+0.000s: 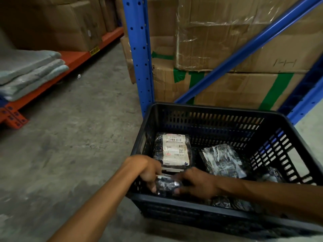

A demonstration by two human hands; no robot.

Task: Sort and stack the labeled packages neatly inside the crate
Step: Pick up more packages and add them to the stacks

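A black slatted plastic crate [206, 109] stands on the concrete floor before me. In its far left corner lies a stack of dark shrink-wrapped packages [174, 151] with a white barcode label facing up. A second wrapped package [222, 160] lies tilted near the middle, and more wrapped packages [227, 202] rest at the near side, partly hidden by my right forearm. Both hands reach into the near left corner. My left hand [148, 172] and my right hand [197, 182] together grip one small dark wrapped package [167, 186], blurred by motion.
A blue steel rack upright [139, 49] and diagonal brace [244, 49] stand just behind the crate, with taped cardboard boxes [227, 41] stacked in it. At left, an orange rack beam [52, 81] holds folded grey pads [29, 70] and more boxes. Bare concrete floor [78, 137] spreads to the left.
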